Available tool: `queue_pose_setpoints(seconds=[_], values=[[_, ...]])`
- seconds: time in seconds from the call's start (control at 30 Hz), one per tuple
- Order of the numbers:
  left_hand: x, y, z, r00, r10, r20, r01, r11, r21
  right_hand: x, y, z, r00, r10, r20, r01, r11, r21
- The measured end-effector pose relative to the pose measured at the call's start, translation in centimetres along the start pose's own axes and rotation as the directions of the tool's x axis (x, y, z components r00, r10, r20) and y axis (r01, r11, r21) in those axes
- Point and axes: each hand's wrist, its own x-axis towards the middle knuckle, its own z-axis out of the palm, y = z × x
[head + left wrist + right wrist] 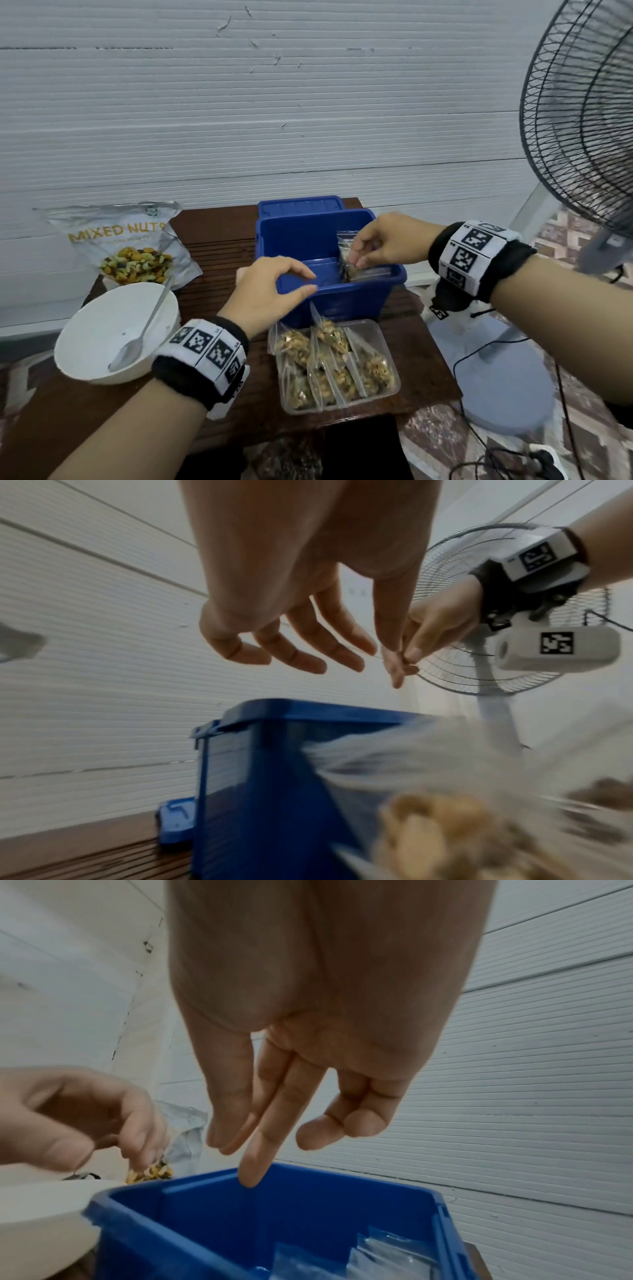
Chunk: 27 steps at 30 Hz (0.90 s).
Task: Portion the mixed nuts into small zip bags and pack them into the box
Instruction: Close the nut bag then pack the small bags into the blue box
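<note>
Box: one open blue plastic box [329, 291] on dark wooden tabletop [219, 246], 12 o'clock of clear tray [390, 356].
Tray bags: about six filled zip bags [330, 337].
Right hand [383, 243]: pinches one small nut-filled zip bag [346, 251], upright inside box, directly beneath fingertips.
Left hand [270, 291]: loosely curled, holding nothing, over box's near rim.
Others: one white bowl [102, 329], one spoon [144, 332], one mixed-nuts pouch [126, 243] at 9–10 o'clock.

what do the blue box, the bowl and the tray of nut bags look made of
Box: opaque blue plastic, moulded rim, mild sheen. Bowl: white, smooth; ceramic or melamine, can't tell. Tray: thin clear plastic, bags show through its walls.
</note>
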Motion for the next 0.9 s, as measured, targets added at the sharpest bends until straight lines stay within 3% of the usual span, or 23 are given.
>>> queue_pose_setpoints(seconds=[0.1, 0.2, 0.33, 0.53, 0.63, 0.73, 0.9], values=[[-1.2, 1.9, 1.6, 0.977, 0.172, 0.129, -0.189, 0.973, 0.135, -1.3, -0.6, 1.4, 0.996, -0.030, -0.079, 0.034, 0.998, 0.051], [-2.1, 3.7, 3.5, 0.931, 0.155, 0.331, -0.252, 0.928, 0.274, -2.6, -0.8, 2.8, 0.984, -0.036, -0.173, 0.060, 0.989, 0.133], [-2.7, 4.2, 5.6, 0.891, 0.175, 0.418, -0.334, 0.878, 0.344, -4.0, -1.0, 4.8, 0.963, 0.018, -0.269, 0.047, 0.971, 0.234], [-3.1, 4.5, 6.4, 0.923, 0.181, 0.339, -0.291, 0.906, 0.308, -5.7, -0.9, 6.9, 0.955, 0.045, -0.294, 0.056, 0.943, 0.327], [-3.2, 4.6, 5.5, 0.956, 0.169, 0.239, -0.202, 0.972, 0.118, -6.0, -0.8, 7.3, 0.939, 0.051, -0.339, 0.081, 0.928, 0.363], [-3.1, 4.4, 4.2, 0.987, 0.126, 0.104, -0.112, 0.986, -0.126, -6.2, -1.1, 7.3, 0.926, 0.065, -0.373, 0.115, 0.891, 0.439], [-2.7, 4.4, 1.9, 0.995, 0.095, 0.043, -0.084, 0.974, -0.212, -5.5, -1.7, 7.3, 0.930, 0.065, -0.362, 0.104, 0.897, 0.429]])
